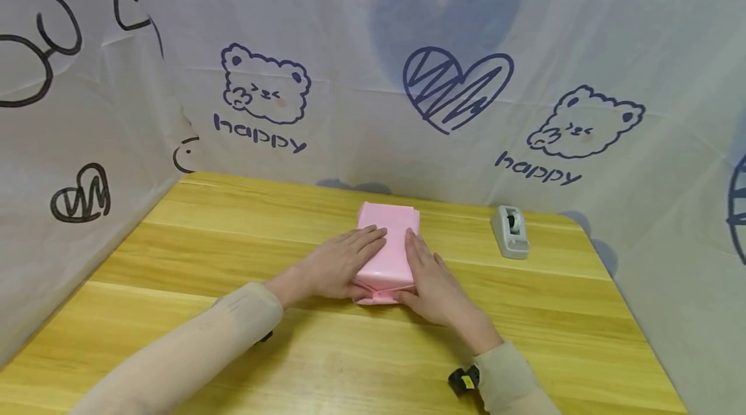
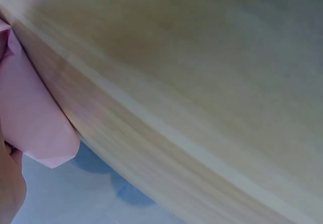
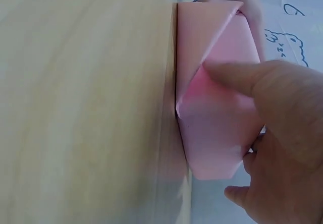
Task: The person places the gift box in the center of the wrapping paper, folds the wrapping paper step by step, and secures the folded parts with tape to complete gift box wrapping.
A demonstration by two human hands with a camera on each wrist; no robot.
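A pink paper-wrapped box point(image 1: 387, 243) lies on the wooden table, with folded paper at its near end. My left hand point(image 1: 344, 263) rests along its left side, straight fingers on the top face and thumb down by the near end. On the right side, my right hand point(image 1: 437, 285) lays its extended fingers against the edge. In the right wrist view, the thumb of the right hand point(image 3: 287, 128) presses into the folded flap of the pink box point(image 3: 212, 138). The left wrist view catches only part of the box point(image 2: 35, 108) and a bit of a hand point(image 2: 10, 183).
A grey tape dispenser point(image 1: 510, 234) with a tape roll stands at the back right of the wooden table point(image 1: 326, 363). White cloth point(image 1: 350, 78) printed with bears and hearts hangs behind the table and along its sides.
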